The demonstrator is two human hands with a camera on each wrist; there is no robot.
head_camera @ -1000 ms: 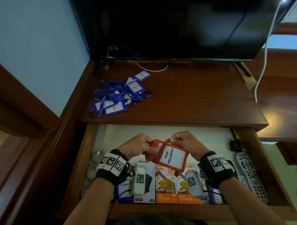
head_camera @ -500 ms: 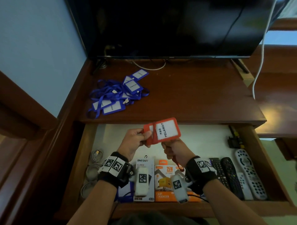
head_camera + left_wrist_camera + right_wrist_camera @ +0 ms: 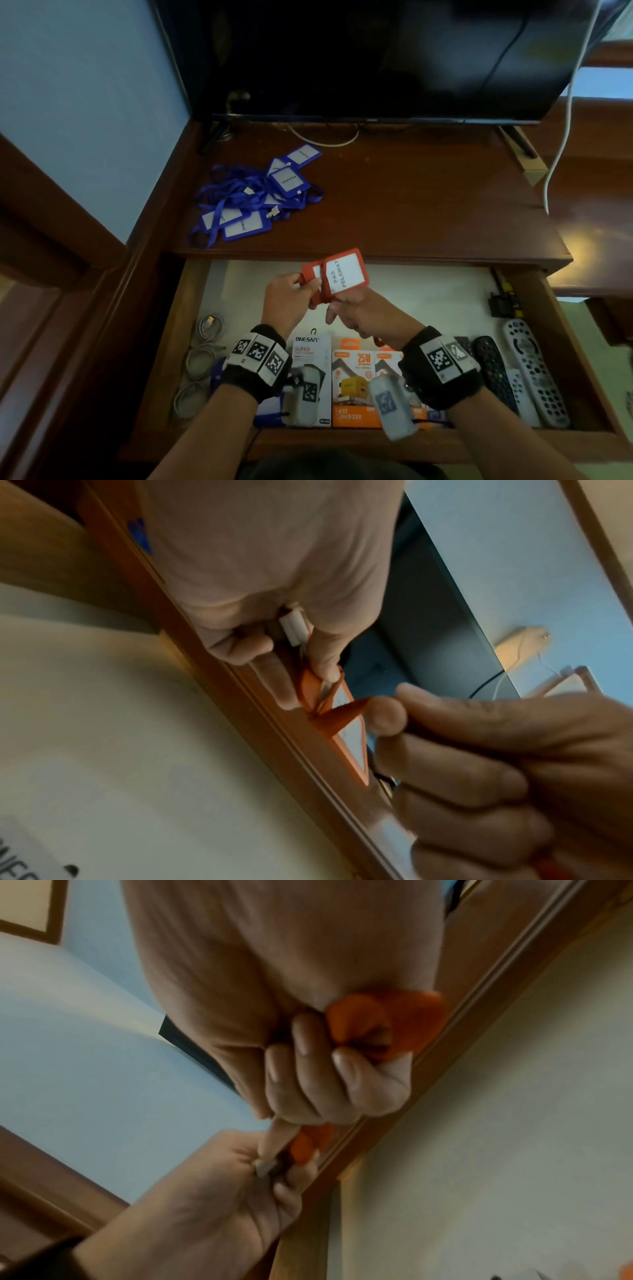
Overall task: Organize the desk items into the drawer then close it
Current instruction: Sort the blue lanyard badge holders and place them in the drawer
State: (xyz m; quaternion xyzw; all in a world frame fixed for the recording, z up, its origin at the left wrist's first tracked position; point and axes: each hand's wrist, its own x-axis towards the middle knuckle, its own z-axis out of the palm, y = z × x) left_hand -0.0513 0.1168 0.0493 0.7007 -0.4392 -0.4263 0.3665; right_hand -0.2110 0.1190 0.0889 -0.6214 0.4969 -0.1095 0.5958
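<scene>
both hands are up over the open drawer (image 3: 191, 308), working the red badge holders (image 3: 337, 275). the left hand (image 3: 286, 296) pinches their near edge, and the right hand (image 3: 363, 313) has its fingers curled round the orange-red strap (image 3: 387, 1020). looks like the strap is being gathered before stowing; next, lay the bundle on the bare liner at the back. the drawer already holds coiled cables (image 3: 200, 359), charger boxes (image 3: 352, 387) and remotes (image 3: 527, 366). blue badges (image 3: 255, 195) wait on the desk (image 3: 428, 205).
</scene>
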